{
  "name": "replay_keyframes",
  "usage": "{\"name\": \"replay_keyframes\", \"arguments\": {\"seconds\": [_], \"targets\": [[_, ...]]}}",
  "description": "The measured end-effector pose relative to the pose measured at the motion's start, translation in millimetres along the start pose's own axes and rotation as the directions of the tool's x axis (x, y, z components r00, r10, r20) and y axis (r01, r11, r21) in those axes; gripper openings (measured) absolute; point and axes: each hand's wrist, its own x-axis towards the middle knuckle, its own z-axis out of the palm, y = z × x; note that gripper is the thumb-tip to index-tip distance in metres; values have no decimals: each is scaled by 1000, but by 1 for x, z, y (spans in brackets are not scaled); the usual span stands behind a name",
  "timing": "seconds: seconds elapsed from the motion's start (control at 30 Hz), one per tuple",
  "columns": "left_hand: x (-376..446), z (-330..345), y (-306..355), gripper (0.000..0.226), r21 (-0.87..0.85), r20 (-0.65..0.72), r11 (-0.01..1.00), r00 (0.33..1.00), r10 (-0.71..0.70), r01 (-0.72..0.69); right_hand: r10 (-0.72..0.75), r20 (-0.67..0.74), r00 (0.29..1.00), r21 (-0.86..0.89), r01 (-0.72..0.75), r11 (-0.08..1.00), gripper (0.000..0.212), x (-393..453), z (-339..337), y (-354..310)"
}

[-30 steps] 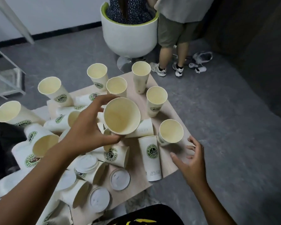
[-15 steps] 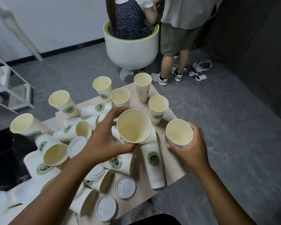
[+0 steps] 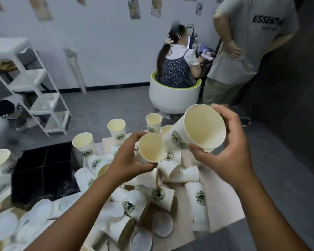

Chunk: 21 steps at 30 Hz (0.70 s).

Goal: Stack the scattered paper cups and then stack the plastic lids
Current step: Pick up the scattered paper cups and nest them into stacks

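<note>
1. The right hand is gripping the larger-looking cup right of frame centre — fingers curled round its rim, mouth tilting toward the camera, base pointing lower left.
2. The left hand is holding a second cup at centre — just beside that base, likely nesting next.
</note>
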Motion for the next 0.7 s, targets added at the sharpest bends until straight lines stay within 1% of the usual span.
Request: {"name": "replay_keyframes", "arguments": {"seconds": [0.13,0.2,0.3,0.47,0.53,0.63,0.7], "targets": [[-28,-46,-8,84,3,-84,1000,996,-6,6,-52,45,998,43,50,998,93,5,49,-36],[-43,-68,-12,85,-23,-108,1000,994,-13,11,-61,101,993,78,53,996,90,5,75,-51],[-64,-96,-22,83,-51,-133,998,990,-44,38,-95,204,974,54,86,995,88,-2,119,-70],[-101,-135,-34,83,-84,-187,994,979,-78,63,-53,317,947,71,32,997,87,-22,184,-82],[-114,-148,-38,89,-114,-202,991,976,-86,64,-37,368,929,35,26,999,88,-31,206,-84],[-129,-164,-41,97,-114,-217,992,973,-84,60,-13,449,893,-38,34,999,89,-45,234,-85],[-139,-171,-44,102,-107,-222,992,972,-82,59,17,486,874,-30,-3,1000,89,-55,244,-84]]}}
